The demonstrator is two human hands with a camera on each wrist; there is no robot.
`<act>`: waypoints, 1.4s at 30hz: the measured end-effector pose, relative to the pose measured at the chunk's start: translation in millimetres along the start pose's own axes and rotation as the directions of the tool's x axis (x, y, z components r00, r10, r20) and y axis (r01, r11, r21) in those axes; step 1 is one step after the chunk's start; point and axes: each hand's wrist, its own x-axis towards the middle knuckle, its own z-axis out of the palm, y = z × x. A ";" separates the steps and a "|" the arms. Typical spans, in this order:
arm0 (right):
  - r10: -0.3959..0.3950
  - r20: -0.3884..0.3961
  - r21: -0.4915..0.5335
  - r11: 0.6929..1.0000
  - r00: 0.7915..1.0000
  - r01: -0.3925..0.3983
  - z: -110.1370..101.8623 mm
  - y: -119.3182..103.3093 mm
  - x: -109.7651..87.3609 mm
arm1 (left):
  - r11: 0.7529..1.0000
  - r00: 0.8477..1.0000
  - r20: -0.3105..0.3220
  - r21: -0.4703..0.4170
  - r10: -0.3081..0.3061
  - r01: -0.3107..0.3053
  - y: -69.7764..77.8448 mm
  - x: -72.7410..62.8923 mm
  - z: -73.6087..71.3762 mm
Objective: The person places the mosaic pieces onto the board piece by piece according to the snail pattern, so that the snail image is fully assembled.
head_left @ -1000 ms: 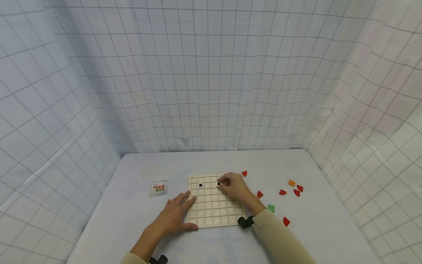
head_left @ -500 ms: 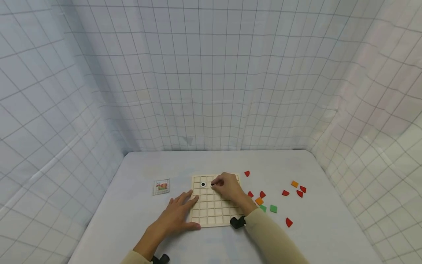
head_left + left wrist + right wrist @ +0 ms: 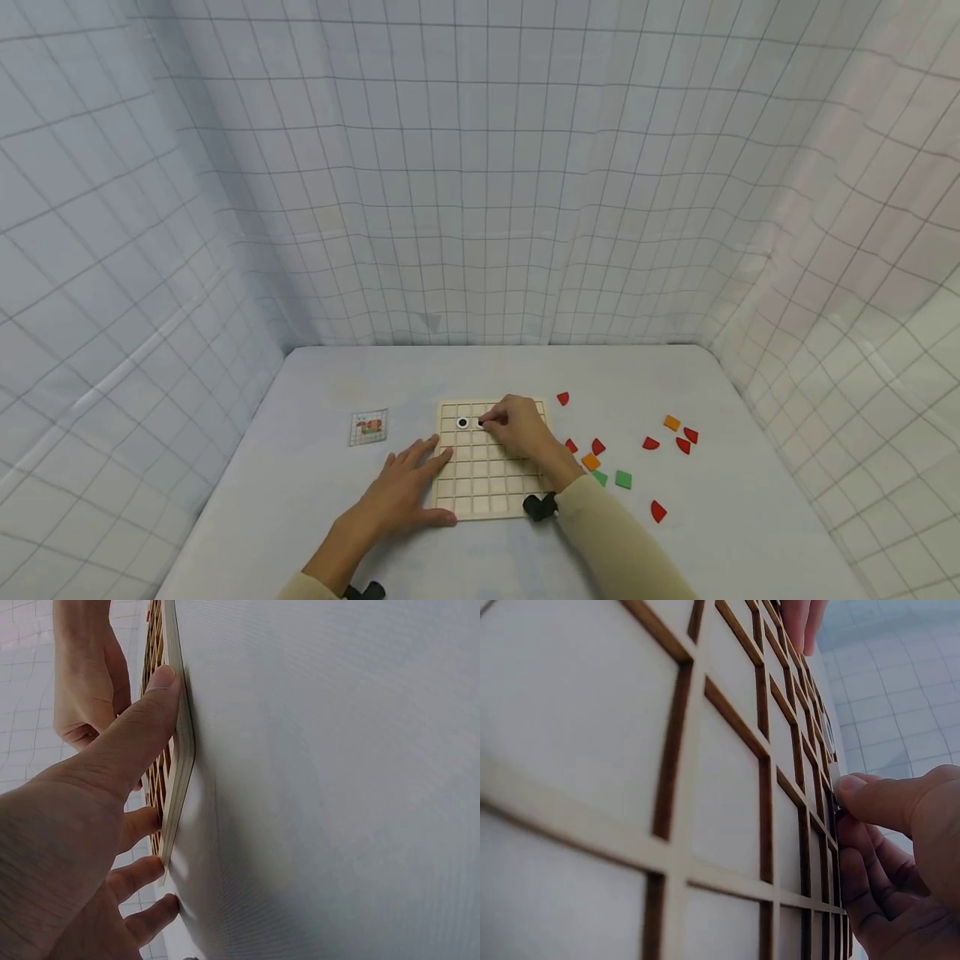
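A pale wooden board (image 3: 481,489) with a raised grid lies on the table. A white tile with a black dot (image 3: 462,423) sits in a cell of its second row. Just right of it, my right hand (image 3: 521,429) pinches a second such tile (image 3: 481,423) between thumb and fingertips, low over the grid. The right wrist view shows that tile's thin white edge (image 3: 835,776) under my thumb, right at the grid strips. My left hand (image 3: 401,492) rests spread along the board's left side, thumb at the near corner and fingertips on the left rim.
A picture card (image 3: 368,427) lies left of the board. On the right are scattered several red wedge pieces (image 3: 651,443), orange squares (image 3: 672,423) and green pieces (image 3: 624,480). Gridded white curtains (image 3: 495,208) enclose the table's back and sides.
My right hand has moved left across the board with the pinched tile, beside the first eye-like tile. This uncovers some orange, green and red pieces. My left hand stays on the board's edge.
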 end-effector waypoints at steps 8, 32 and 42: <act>0.130 0.069 -0.029 0.991 0.989 -0.128 -3.0 -17.5 6.7 | 0.999 1.000 -0.011 -0.028 0.015 -0.015 -5.0 -2.8 1.1; 0.158 0.116 0.001 0.987 0.981 -0.159 -6.4 -21.1 11.1 | 1.000 1.000 -0.006 -0.019 0.006 -0.006 -3.0 -2.6 1.4; 0.125 0.152 0.018 0.991 0.980 -0.130 -17.3 -27.4 9.7 | 1.000 1.000 -0.003 -0.030 -0.006 0.006 -2.7 -2.0 2.5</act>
